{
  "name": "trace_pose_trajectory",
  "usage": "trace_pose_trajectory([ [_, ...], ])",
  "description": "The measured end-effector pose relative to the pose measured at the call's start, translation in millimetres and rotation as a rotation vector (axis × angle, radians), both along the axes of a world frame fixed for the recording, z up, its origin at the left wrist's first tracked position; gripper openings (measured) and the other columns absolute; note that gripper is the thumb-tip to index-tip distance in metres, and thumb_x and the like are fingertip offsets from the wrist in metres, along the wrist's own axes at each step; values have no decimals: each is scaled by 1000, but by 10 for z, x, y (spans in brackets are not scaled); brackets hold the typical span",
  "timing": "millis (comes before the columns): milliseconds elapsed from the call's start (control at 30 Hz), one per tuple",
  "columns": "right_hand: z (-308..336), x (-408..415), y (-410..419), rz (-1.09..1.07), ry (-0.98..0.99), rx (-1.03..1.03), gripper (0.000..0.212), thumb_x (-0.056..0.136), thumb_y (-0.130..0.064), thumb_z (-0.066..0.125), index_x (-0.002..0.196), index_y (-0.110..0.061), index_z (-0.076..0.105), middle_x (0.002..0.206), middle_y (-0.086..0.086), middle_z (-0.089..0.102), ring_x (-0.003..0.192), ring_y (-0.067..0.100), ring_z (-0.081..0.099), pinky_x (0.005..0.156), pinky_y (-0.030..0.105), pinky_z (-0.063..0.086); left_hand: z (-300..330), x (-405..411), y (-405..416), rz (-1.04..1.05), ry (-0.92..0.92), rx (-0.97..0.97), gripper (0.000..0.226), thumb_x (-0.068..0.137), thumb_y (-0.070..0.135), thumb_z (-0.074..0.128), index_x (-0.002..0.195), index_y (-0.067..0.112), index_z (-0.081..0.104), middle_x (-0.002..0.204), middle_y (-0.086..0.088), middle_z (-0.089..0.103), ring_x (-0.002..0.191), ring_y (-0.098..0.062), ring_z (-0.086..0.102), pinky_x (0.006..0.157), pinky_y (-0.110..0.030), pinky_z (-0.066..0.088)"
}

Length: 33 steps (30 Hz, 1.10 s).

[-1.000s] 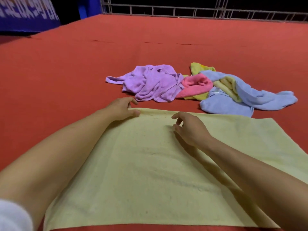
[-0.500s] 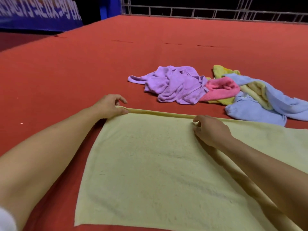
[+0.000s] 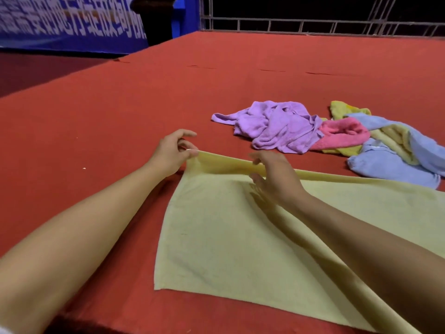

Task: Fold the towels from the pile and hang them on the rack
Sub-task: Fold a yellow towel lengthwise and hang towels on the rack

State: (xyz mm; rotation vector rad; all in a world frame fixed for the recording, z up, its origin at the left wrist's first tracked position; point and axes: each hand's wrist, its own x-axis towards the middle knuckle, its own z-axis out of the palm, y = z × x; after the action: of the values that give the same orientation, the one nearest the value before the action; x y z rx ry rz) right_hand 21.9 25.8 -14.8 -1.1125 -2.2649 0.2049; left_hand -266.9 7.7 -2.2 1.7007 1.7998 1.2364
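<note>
A pale yellow towel (image 3: 231, 237) lies spread flat on the red table (image 3: 96, 131) in front of me. My left hand (image 3: 171, 155) pinches its far left corner and lifts it a little off the surface. My right hand (image 3: 277, 175) holds the far edge further right, thumb over the raised hem. Beyond them sits the pile: a purple towel (image 3: 277, 127), a pink towel (image 3: 342, 133), a yellow towel (image 3: 395, 138) and a light blue towel (image 3: 390, 165), all crumpled. No rack is in view.
The red table runs far back to a metal railing (image 3: 313, 22). A blue banner with white writing (image 3: 72, 20) stands at the back left. The table's left edge drops to a darker floor (image 3: 36, 71).
The view has swung left, so the towels sit further right in frame. Both hands have raised the yellow towel's far edge off the table; it lay flat before.
</note>
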Motion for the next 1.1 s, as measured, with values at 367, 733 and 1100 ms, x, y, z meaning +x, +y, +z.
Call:
trace_pose_trajectory([
  [367,13,-58,-423,100,-16,-64,49,90,-15,65,136,-26,49,95,-10,65,86,18,61,72,27,38,57,210,-1148,-59,137,52,42,76,6,80,106,30,63,79,24,71,75,4,66,78,-9,46],
  [733,-111,258,-1609,353,-112,-119,55,89,-24,68,137,-36,44,90,-22,57,64,-7,48,66,22,39,-282,290,-2418,-36,147,-112,44,77,13,82,111,31,62,86,20,73,86,5,66,82,-4,40],
  [1100,-240,427,-1832,334,-120,-203,57,88,-29,68,137,-41,40,92,-23,58,71,-1,53,66,13,38,-412,371,-2650,-115,190,-151,50,76,15,83,110,42,57,87,22,72,91,2,67,89,-14,45],
])
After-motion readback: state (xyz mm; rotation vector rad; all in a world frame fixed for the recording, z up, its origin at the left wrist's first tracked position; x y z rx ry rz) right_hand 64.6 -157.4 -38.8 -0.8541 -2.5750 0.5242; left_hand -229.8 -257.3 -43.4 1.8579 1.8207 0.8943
